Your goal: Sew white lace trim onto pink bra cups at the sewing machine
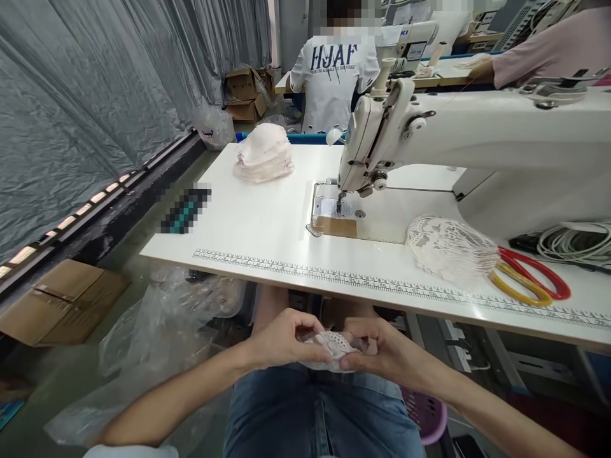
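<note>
Over my lap, below the table's front edge, both hands pinch a small piece of white lace [334, 343]. My left hand [291, 340] grips its left side between thumb and fingers. On the other side my right hand [375, 346] holds it the same way, thumb towards the middle. The lace is bunched, so its full shape is hidden. Above on the table stands a white sewing machine [382, 133], its needle area [338, 202] apart from my hands. More white lace [449, 245] lies to the right, partly over red and yellow handled scissors [534, 277].
A stack of pale pink fabric pieces [264, 152] sits at the table's back left. A printed ruler [334, 277] runs along the front edge. Coiled cable [577, 245] lies far right. Plastic bags [157, 343] and a cardboard box [62, 302] are on the floor. Two people sit ahead.
</note>
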Demonstrator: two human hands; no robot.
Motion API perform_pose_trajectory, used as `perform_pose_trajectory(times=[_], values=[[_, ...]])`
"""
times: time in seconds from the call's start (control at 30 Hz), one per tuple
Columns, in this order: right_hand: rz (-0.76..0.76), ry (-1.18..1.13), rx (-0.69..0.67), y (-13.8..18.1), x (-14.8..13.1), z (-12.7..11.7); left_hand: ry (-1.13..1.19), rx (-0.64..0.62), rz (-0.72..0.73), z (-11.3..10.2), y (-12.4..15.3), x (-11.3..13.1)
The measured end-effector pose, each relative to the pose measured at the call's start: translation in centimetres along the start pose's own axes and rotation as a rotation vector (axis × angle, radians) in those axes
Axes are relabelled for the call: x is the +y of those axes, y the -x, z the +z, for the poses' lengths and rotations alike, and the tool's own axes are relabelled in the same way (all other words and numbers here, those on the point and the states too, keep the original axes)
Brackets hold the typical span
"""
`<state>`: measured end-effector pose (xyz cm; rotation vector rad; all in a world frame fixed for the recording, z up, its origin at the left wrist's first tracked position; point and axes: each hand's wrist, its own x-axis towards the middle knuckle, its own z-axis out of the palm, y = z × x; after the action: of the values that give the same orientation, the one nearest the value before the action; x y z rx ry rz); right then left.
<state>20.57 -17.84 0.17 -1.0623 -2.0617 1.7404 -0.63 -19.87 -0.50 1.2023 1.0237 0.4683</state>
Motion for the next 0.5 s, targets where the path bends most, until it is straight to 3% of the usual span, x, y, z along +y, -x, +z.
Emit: perform_pose_trajectory(times=[0.2, 0.3, 0.5], values=[[0.133, -0.349, -0.084, 0.6, 0.5, 0.5, 0.057, -0.056, -0.027, -0.1, 0.1, 0.0], [0.153, -0.344, -0.068, 0.5, 0.7, 0.6, 0.151, -0.059, -0.113, 0.1, -0.2, -0.6], [0.215, -0.266, -0.145, 0.6, 0.5, 0.1, 0.287, 0.058, -0.213, 0.3, -0.7, -2.2]])
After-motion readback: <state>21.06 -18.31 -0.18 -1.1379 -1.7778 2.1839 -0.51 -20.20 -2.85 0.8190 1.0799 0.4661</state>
